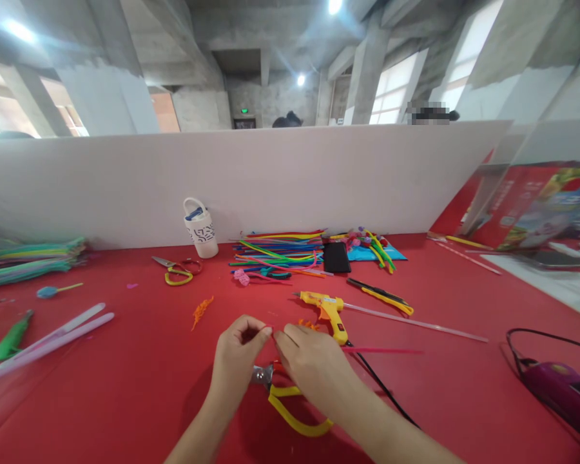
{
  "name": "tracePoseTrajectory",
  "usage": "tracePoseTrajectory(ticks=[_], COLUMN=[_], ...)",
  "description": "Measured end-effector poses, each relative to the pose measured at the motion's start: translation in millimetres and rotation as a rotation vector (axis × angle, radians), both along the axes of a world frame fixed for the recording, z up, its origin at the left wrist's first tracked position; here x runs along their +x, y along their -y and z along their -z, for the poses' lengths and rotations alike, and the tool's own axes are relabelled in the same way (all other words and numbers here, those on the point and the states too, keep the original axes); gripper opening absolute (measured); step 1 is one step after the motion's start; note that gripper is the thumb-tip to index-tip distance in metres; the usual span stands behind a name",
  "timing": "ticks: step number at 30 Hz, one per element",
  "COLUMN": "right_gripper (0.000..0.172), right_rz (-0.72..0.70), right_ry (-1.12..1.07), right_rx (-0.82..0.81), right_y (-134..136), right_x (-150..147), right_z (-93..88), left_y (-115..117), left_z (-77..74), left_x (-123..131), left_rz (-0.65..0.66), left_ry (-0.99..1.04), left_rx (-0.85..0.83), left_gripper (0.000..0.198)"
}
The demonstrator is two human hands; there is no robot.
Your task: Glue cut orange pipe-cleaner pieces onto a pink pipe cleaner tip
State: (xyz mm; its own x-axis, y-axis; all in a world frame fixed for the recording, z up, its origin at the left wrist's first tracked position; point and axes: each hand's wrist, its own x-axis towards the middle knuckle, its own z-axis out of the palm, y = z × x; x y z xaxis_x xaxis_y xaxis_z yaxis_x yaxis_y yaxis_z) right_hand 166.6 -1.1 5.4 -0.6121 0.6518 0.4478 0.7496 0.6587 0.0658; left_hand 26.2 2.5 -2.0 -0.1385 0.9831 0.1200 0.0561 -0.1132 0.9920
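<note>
Against the white partition stands a small white cylindrical bottle (202, 233) with black scribbles and a loop handle; something blue shows at its top, though I cannot tell what it is. At the far right a glossy printed red carton (536, 206) lies on its side, its contents hidden.

Close to me, the left hand (236, 357) and the right hand (314, 367) are together, fingertips meeting and pinched on the end of a thin pink fuzzy stem (381, 351), which trails right along the smooth red tabletop (125, 380). Just under the wrists lie pliers with looping yellow handles (294, 419) and a dull metal head. Beyond the right hand sits a yellow plastic glue gun (328, 309), a clear glue stick (415, 321) poking from its back and a black cord running off it. Further back, a bundle of multicoloured fuzzy stems (280, 254) is stacked beside a flat black phone (336, 256).
</note>
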Motion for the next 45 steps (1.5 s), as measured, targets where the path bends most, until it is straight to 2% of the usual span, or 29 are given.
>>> tracePoseTrajectory(ticks=[3, 7, 9, 12, 15, 17, 20, 23, 26, 28, 30, 32, 34, 37, 39, 41, 45], right_gripper=[0.014, 0.012, 0.012, 0.013, 0.015, 0.015, 0.020, 0.020, 0.016, 0.015, 0.015, 0.016, 0.016, 0.016, 0.018, 0.020, 0.014], right_rz=[-0.033, -0.104, -0.132, -0.176, -0.205, -0.152, -0.007, 0.049, 0.004, -0.042, -0.068, -0.077, -0.081, -0.085, -0.071, -0.027, 0.004], right_ry=[0.091, 0.061, -0.020, -0.286, -0.504, -0.489, -0.344, -0.269, -0.150, -0.061, -0.064, -0.194, -0.356, -0.492, -0.448, -0.306, -0.104], right_rx=[0.020, -0.047, -0.152, -0.354, -0.426, -0.365, -0.237, -0.188, -0.128, -0.083, -0.100, -0.200, -0.304, -0.378, -0.355, -0.277, -0.175], right_y=[-0.5, -7.7, -12.2, -17.5, -18.5, -16.7, -10.7, -2.9, 2.1, 1.8, -1.5, -6.6, -12.1, -16.6, -15.6, -11.4, 0.4], right_x=[5.6, 15.9, 20.3, 24.5, 22.5, 16.4, 3.5, -5.5, -4.5, 0.6, 7.1, 13.4, 18.4, 21.3, 19.0, 13.0, -0.9], right_z=[-3.8, -11.6, -15.4, -20.1, -19.9, -15.2, -3.7, 4.8, 3.2, -3.0, -10.8, -17.8, -22.2, -23.2, -20.5, -15.6, -5.9], left_y=[1.8, 3.7, 3.4, 3.6, 5.1, 5.4, 3.9, 2.2, 2.1, 2.3, 2.3, 2.4, 2.9, 4.6, 5.2, 4.7, 2.4], left_z=[-2.1, -4.5, -6.9, -11.7, -13.3, -11.1, -5.3, -1.4, -0.8, -1.7, -3.2, -5.4, -7.6, -9.1, -8.6, -7.5, -5.9], left_x=[-1.5, -1.8, -3.5, -6.5, -5.1, -1.7, 2.9, 2.7, -0.7, -2.9, -4.5, -5.5, -6.1, -5.2, -3.4, -1.4, -0.9], left_rz=[0.012, 0.172, 0.269, 0.359, 0.324, 0.246, 0.101, 0.003, -0.071, -0.029, 0.100, 0.241, 0.315, 0.344, 0.323, 0.237, 0.035], left_ry=[-0.211, -0.564, -0.515, -0.223, 0.118, 0.237, 0.212, 0.112, -0.197, -0.449, -0.547, -0.470, -0.289, 0.048, 0.219, 0.228, -0.021], left_rx=[0.107, 0.258, 0.207, 0.025, -0.153, -0.163, -0.095, -0.040, 0.115, 0.232, 0.272, 0.233, 0.131, -0.073, -0.145, -0.109, 0.047], left_gripper=[0.012, 0.018, 0.018, 0.009, 0.008, 0.011, 0.012, 0.008, 0.009, 0.014, 0.018, 0.018, 0.012, 0.005, 0.008, 0.010, 0.008])
